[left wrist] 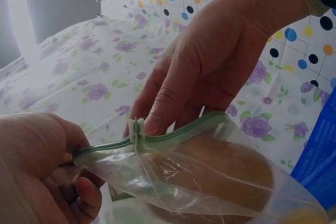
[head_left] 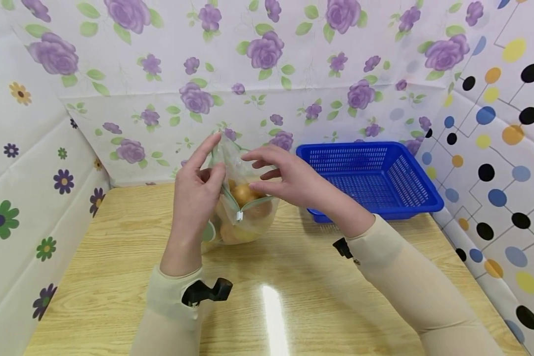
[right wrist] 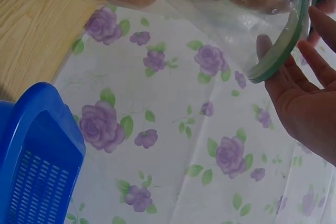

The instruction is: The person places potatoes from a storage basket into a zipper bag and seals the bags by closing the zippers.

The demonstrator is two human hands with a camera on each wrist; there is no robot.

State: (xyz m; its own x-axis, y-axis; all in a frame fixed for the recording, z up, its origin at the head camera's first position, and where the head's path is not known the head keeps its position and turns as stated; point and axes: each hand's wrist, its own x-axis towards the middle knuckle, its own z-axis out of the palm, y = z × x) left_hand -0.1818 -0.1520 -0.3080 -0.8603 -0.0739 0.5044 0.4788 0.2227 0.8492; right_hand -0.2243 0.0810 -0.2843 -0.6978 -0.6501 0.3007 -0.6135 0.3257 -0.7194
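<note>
We see both hands at a clear zip bag [head_left: 242, 212] standing on the wooden table [head_left: 115, 257], approx. centre, just left of the blue basket [head_left: 374, 178]. Bag has a green zip strip [left wrist: 173, 137] w/ a small white slider [left wrist: 136, 129] partway along; inside are round orange-brown items [head_left: 244, 194], prob. fruit, but we can't tell which kind. Left hand [head_left: 198, 193] grips the bag's top edge at the closed end of the strip: in the left wrist view its fingers curl round the plastic, thumb on top; in the head view the index finger points up. Right hand [head_left: 289, 178] is at the far side of the mouth, fingers [left wrist: 168, 98] fairly straight and slightly spread, tips touching the strip near the slider; whether the thumb pinches the strip we can't tell. Right wrist view shows the strip lying across that open palm. Basket sits near the right wall, apart from the bag. Walls are covered w/ flower- and dot-print sheets.
</note>
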